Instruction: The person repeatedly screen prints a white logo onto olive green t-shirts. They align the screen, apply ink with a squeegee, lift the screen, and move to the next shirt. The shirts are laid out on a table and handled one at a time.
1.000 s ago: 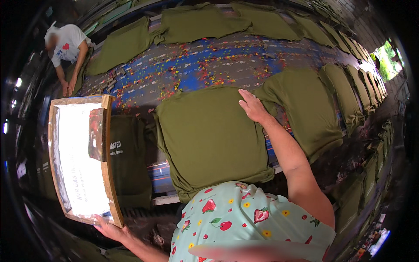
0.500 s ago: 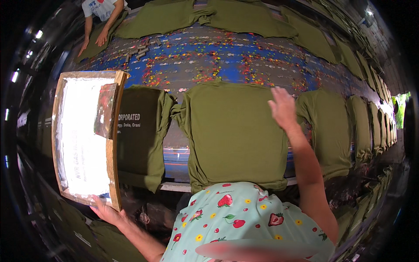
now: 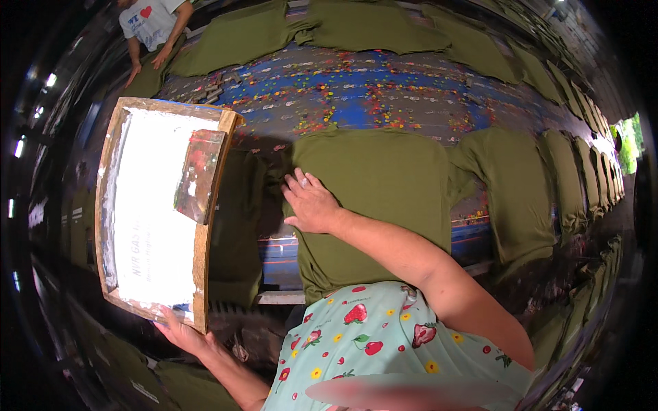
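Note:
My left hand (image 3: 184, 335) grips the lower end of a wooden-framed printing screen (image 3: 201, 274), holding it tilted up at the left. White ink coats much of its inside, and a stained squeegee (image 3: 202, 171) rests against its right side. With fingers spread, my right hand (image 3: 312, 203) lies flat near the left edge of an olive-green T-shirt (image 3: 391, 178) laid out in front of me. Part of another olive shirt (image 3: 236, 233) lies behind the screen, in its shade.
The long table (image 3: 349, 109) is blue and brown, spotted with coloured ink. More olive shirts (image 3: 514, 192) run along the right and the far side. Small grey pieces (image 3: 216, 89) lie beyond the screen. Another person (image 3: 154, 27) handles a shirt at the far left.
My right hand has crossed from the shirt's upper right side to its left edge. The screen in my left hand has shifted a little to the right, covering more of the left shirt.

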A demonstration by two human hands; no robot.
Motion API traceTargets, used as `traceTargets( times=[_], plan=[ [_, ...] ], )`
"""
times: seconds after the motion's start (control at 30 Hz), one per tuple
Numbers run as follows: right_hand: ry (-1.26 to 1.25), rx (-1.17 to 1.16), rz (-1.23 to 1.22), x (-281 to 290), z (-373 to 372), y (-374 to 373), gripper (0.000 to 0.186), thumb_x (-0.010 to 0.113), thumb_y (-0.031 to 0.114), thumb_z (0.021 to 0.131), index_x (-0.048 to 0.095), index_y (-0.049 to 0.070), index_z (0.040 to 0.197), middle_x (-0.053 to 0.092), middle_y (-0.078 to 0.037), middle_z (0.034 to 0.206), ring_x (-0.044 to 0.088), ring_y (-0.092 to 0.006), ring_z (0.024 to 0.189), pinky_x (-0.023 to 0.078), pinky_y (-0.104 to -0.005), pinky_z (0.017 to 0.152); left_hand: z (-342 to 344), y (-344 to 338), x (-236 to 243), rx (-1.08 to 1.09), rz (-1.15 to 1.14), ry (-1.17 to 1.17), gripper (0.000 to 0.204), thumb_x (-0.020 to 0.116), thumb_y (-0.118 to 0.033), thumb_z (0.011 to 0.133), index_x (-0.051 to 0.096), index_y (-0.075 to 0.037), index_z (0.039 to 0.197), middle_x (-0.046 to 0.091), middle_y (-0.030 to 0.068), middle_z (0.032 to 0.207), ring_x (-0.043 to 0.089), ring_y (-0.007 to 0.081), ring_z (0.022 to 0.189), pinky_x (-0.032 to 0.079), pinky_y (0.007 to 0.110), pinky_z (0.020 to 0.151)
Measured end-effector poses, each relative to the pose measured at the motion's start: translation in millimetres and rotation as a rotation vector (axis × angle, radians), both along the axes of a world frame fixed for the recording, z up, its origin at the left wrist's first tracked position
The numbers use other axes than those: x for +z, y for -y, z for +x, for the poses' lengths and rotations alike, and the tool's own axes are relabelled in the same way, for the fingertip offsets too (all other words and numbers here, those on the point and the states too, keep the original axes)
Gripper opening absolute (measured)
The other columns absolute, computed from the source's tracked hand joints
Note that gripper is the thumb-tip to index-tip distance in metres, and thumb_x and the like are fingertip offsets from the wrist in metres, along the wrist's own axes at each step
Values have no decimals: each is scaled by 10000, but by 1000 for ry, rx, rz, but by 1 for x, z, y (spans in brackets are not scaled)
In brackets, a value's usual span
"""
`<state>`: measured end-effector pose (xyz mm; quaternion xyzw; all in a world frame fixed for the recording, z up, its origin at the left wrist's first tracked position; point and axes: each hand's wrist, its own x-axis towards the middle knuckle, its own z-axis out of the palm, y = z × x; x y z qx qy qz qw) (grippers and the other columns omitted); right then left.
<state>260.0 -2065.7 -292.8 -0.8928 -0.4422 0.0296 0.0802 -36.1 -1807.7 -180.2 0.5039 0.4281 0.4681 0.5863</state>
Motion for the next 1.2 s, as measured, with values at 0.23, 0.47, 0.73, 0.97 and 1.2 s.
traceTargets(
  times=[0.23,0.47,0.73,0.97,1.2],
  plan=[
    [-1099,-339,1169,35,29,122,662,581,447,1115,502,-26,1572,556,-215,1567,617,-302,1353,471,-499,1165,19,11,-23,-237,-52,-45,605,653,-143,1109,392,42,1623,581,196,1481,605,283,1251,501,437,1067],
    [-1244,-435,1581,72,-26,294,812,468,575,1136,385,-49,1650,499,-223,1633,549,-326,1430,425,-479,1211,76,90,-44,-653,-194,-197,591,648,52,1005,467,19,1567,670,99,1289,670,174,1042,569,340,913],
    [-982,-832,1597,44,-114,352,602,451,353,1185,464,-91,1592,546,-196,1594,540,-273,1451,389,-429,1248,133,152,-79,-1014,-357,-96,657,704,74,988,477,18,1602,697,120,1381,699,179,1151,554,330,1032],
    [-921,-976,1702,22,-117,359,458,463,103,1163,485,-95,1576,609,-173,1523,608,-228,1365,453,-395,1191,157,154,-109,-977,-255,-114,666,682,146,914,522,103,1559,685,170,1434,697,202,1219,529,340,1094],
    [-838,-1006,1541,19,-98,358,438,486,30,1125,540,-102,1539,638,-149,1481,630,-200,1306,469,-367,1157,168,151,-118,-863,-235,-122,647,628,182,871,573,119,1513,712,188,1385,726,217,1164,559,331,1036]
  ],
)
